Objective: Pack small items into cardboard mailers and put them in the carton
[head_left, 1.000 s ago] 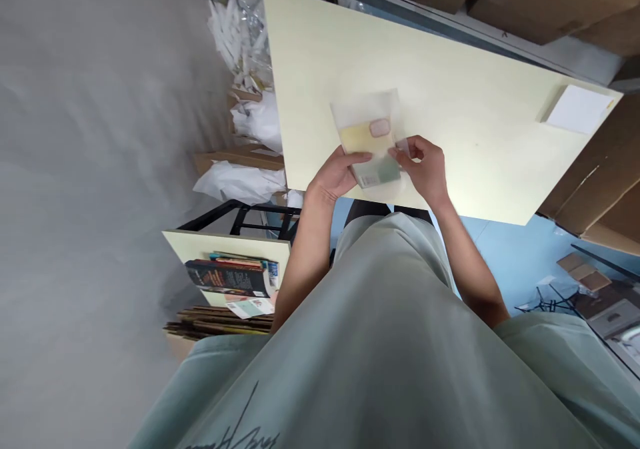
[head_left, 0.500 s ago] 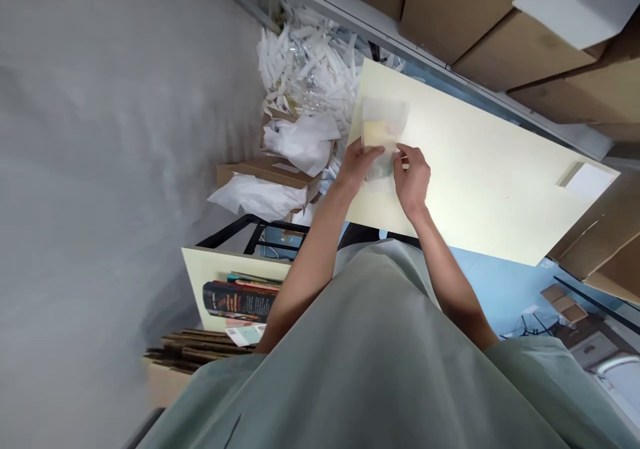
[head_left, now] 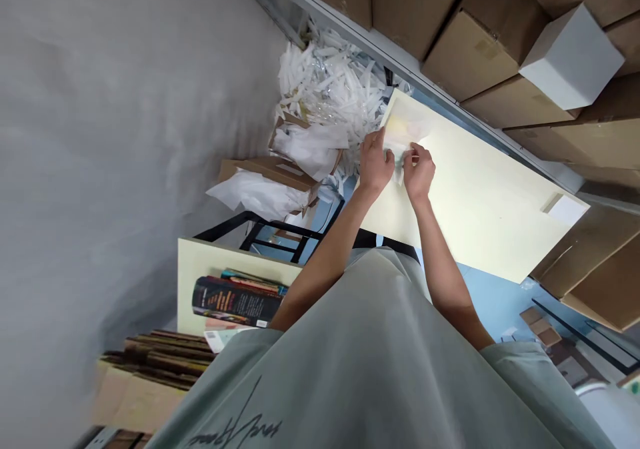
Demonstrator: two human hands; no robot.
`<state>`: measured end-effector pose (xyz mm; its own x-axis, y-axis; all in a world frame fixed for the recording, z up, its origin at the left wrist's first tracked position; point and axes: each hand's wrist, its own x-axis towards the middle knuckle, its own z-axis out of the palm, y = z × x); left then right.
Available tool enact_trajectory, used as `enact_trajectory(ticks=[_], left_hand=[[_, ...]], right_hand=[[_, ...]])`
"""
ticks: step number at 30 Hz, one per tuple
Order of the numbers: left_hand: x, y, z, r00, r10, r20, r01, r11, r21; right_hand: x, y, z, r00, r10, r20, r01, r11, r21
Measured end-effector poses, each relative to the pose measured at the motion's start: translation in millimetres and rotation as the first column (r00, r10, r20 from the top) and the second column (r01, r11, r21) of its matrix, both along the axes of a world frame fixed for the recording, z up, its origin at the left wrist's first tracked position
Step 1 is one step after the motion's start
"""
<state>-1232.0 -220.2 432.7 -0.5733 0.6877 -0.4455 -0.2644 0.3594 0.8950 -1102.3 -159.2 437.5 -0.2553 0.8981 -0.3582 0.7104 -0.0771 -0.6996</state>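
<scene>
A translucent plastic bag (head_left: pixel 404 127) with something yellowish inside lies at the far left end of the pale tabletop (head_left: pixel 465 195). My left hand (head_left: pixel 376 162) grips the left side of the bag near its lower end, fingers bent around it. Opposite it, my right hand (head_left: pixel 419 169) pinches the bag's lower right edge between thumb and fingertips. The two hands are a short way apart, and the near end of the bag shows crumpled between them.
Cardboard boxes (head_left: pixel 485 49) and a white box (head_left: pixel 572 59) line a shelf beyond the table. White scrap (head_left: pixel 330 82) is heaped at the left. Books (head_left: pixel 237 299) lie on a second pale board. A small white item (head_left: pixel 567 209) sits at the table's right end.
The view has shifted. My left hand has turned more upright and now covers more of the bag's left side. Between my hands, the near end of the bag looks more gathered.
</scene>
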Motion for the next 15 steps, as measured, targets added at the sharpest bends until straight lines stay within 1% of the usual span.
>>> enact_trajectory(ticks=[3, 5, 7, 9, 11, 13, 15], left_hand=[[10.4, -14.0, 25.2, 0.998, 0.06, -0.014, -0.06, 0.998, 0.015], [16.7, -27.1, 45.7, 0.996, 0.088, -0.027, -0.087, 0.996, 0.018], [23.1, -44.8, 68.9, 0.994, 0.098, -0.048, -0.097, 0.995, 0.023], [31.3, -67.8, 93.7, 0.99, 0.11, -0.084, -0.107, 0.994, 0.031], [43.2, -95.5, 118.9, 0.981, 0.144, -0.127, -0.14, 0.989, 0.041], [60.0, -126.9, 142.8, 0.963, 0.214, -0.167, -0.207, 0.977, 0.055], [81.3, -160.4, 163.6, 0.933, 0.3, -0.201, -0.292, 0.954, 0.07]], right_hand=[[9.0, 0.8, 12.2, 0.997, 0.026, -0.077, -0.029, 0.999, -0.039], [19.0, -1.5, 27.6, 0.991, 0.06, -0.116, -0.065, 0.997, -0.038], [31.6, -7.1, 47.9, 0.984, 0.109, -0.144, -0.112, 0.994, -0.018], [45.2, -16.7, 71.6, 0.973, 0.163, -0.167, -0.166, 0.986, -0.005], [58.0, -30.3, 96.2, 0.956, 0.216, -0.197, -0.222, 0.975, -0.009], [68.8, -47.4, 119.7, 0.933, 0.265, -0.242, -0.28, 0.96, -0.028], [76.8, -66.9, 140.4, 0.902, 0.32, -0.289, -0.348, 0.936, -0.049]])
